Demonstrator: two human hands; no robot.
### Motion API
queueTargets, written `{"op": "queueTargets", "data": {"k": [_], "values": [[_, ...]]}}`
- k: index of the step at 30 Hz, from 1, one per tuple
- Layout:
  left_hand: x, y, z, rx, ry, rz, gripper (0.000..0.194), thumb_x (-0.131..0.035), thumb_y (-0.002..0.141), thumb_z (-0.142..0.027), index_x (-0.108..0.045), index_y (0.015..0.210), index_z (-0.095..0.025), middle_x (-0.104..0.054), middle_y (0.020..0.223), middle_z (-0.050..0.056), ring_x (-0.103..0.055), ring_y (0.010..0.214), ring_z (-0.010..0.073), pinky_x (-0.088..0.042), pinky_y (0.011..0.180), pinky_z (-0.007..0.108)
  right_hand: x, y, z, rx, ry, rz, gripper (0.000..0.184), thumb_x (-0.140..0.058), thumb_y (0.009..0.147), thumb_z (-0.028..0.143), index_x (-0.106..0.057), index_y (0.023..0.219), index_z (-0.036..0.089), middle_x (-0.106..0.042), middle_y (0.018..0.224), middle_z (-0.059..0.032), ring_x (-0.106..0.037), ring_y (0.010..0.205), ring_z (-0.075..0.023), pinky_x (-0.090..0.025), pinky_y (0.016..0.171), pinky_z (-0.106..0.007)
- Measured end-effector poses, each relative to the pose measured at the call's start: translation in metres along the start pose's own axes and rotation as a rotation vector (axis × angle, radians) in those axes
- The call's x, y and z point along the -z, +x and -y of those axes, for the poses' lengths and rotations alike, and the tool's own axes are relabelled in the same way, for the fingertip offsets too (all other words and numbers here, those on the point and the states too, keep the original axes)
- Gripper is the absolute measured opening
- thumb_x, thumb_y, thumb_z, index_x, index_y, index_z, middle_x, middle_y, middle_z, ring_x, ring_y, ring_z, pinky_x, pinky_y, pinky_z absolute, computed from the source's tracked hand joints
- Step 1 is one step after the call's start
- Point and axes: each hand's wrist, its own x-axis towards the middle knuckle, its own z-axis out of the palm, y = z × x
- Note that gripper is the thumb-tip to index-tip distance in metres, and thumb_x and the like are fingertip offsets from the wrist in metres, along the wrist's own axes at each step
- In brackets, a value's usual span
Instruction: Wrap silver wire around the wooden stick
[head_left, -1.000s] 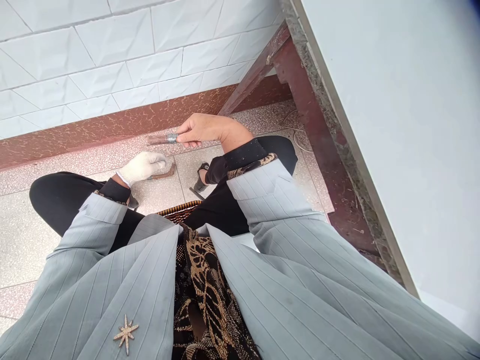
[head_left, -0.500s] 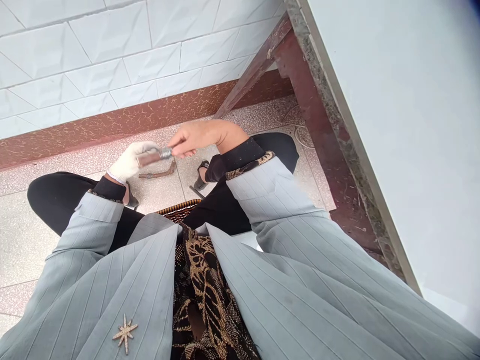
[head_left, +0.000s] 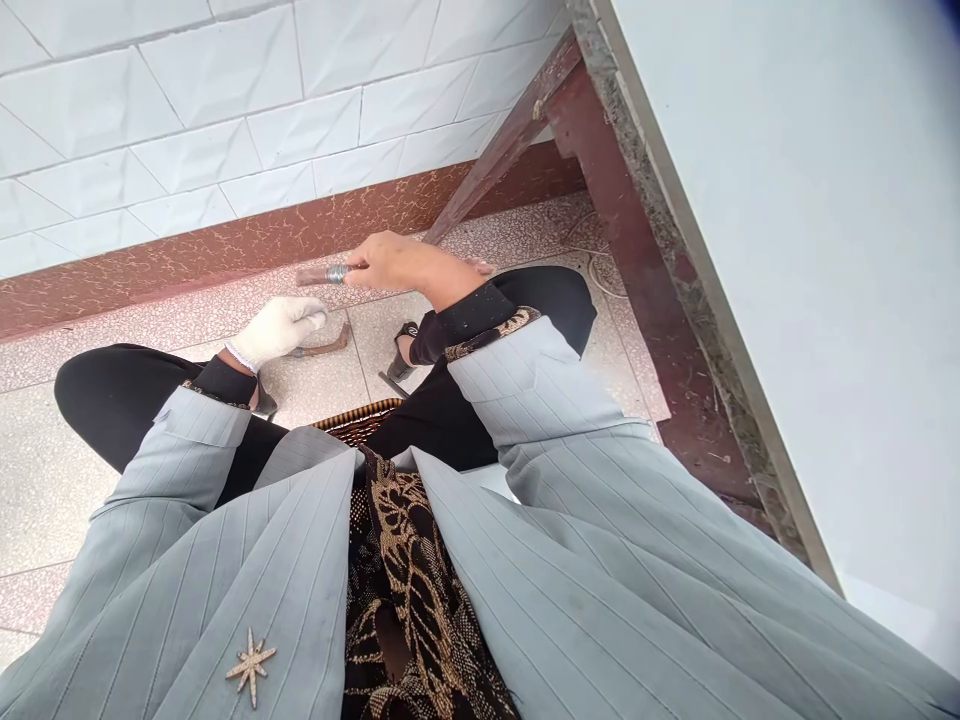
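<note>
My right hand (head_left: 386,262) is bare and closed on a short brown stick wound with silvery wire (head_left: 321,275), whose blunt end points left. Below it and to the left is my left hand (head_left: 274,328), in a white knit glove. Its fingers are curled in, and whatever may be inside them is hidden. The two hands are apart. On the floor beside the gloved fingers lies a bent brown stick (head_left: 334,345), its left end partly covered by the glove.
A woven basket rim (head_left: 360,420) shows between my legs. To the right rises a dark red frame (head_left: 637,230) under a pale slab (head_left: 795,250). A white tiled wall (head_left: 225,110) stands ahead, and a thin cord (head_left: 600,275) lies by the frame.
The wire-wound stick has left my gloved left hand and moved up with my right hand. My left hand has shifted slightly right, its fingers curling in.
</note>
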Motion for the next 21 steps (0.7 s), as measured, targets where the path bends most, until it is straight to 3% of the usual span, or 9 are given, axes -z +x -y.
{"op": "queueTargets", "data": {"k": [5,10,15,21], "values": [[0.005,-0.002,-0.006,0.010,0.092,0.044,0.031,-0.052,0.093,-0.037,-0.074,0.088,-0.016,-0.066,0.075,0.001,-0.058,0.072,0.0164,-0.042,0.071,0.029,-0.009,0.002,0.007,0.024,-0.162,0.219,0.018,-0.066,0.094,0.021,-0.075,0.080,0.015,-0.063,0.069,-0.0042,-0.054,0.068,-0.0173,-0.032,0.065,-0.033],[0.010,-0.001,-0.006,0.031,0.115,0.063,0.029,-0.051,0.091,-0.033,-0.075,0.086,-0.017,-0.068,0.075,0.002,-0.059,0.073,0.0169,-0.043,0.072,0.030,-0.009,-0.001,0.012,0.067,-0.092,0.405,0.020,-0.063,0.097,0.019,-0.075,0.082,0.016,-0.061,0.066,-0.0009,-0.053,0.063,-0.0143,-0.033,0.064,-0.031],[0.017,0.000,0.001,0.031,-0.018,0.031,0.031,-0.054,0.091,-0.036,-0.075,0.092,-0.014,-0.071,0.083,0.003,-0.062,0.079,0.0176,-0.048,0.076,0.031,-0.006,-0.007,0.011,0.186,-0.004,0.387,0.018,-0.063,0.098,0.023,-0.080,0.092,0.017,-0.057,0.064,0.0029,-0.049,0.061,-0.0122,-0.032,0.063,-0.028],[0.015,0.002,0.019,0.045,-0.460,0.079,0.036,-0.068,0.088,-0.048,-0.073,0.091,-0.013,-0.068,0.079,0.004,-0.056,0.067,0.0136,-0.047,0.065,0.029,0.002,-0.013,0.011,0.368,0.150,0.364,0.021,-0.061,0.099,0.028,-0.079,0.097,0.017,-0.058,0.066,0.0041,-0.052,0.064,-0.0112,-0.034,0.068,-0.027]]}}
